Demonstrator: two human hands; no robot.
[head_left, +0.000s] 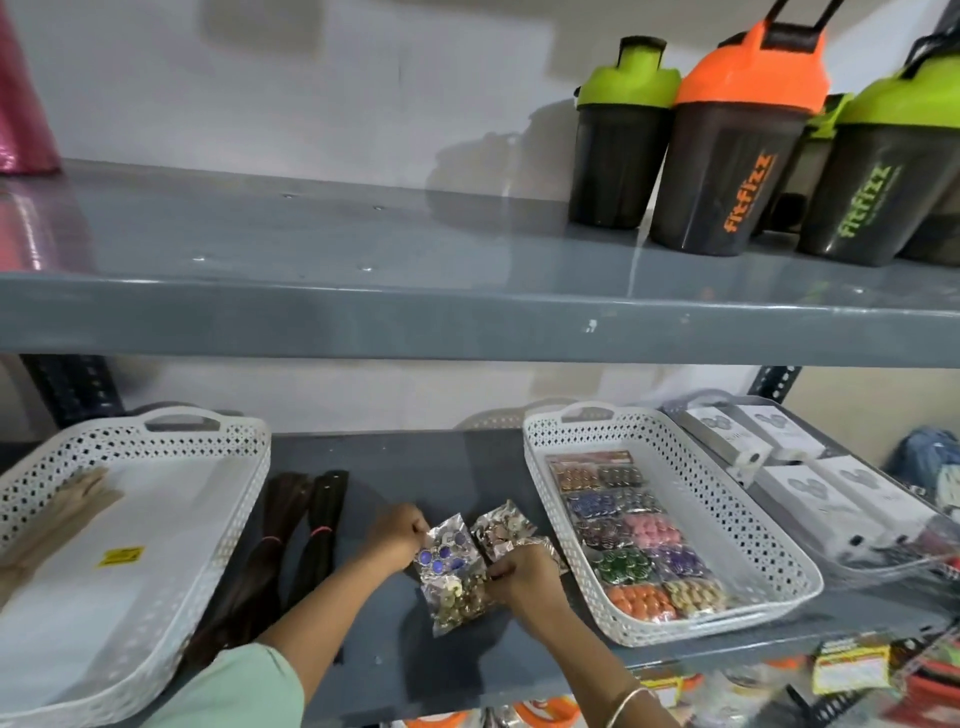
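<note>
Evidently this is the gathering step. The left hand (395, 535) pinches the top corner of the blue-bead packet (441, 555), and the right hand (521, 576) pinches the edge of the gold-bead packet (457, 597) just below it. Both packets lie on the lower shelf (415, 467) between two white baskets. The next move likely calls for lifting the packets over the perforated rim of the right basket (717, 621). Bare shelf lies behind them, and the front edge is near.

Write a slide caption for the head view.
Left hand and right hand pinch clear plastic packets of studs on a grey metal shelf beside a white perforated plastic basket.
</note>
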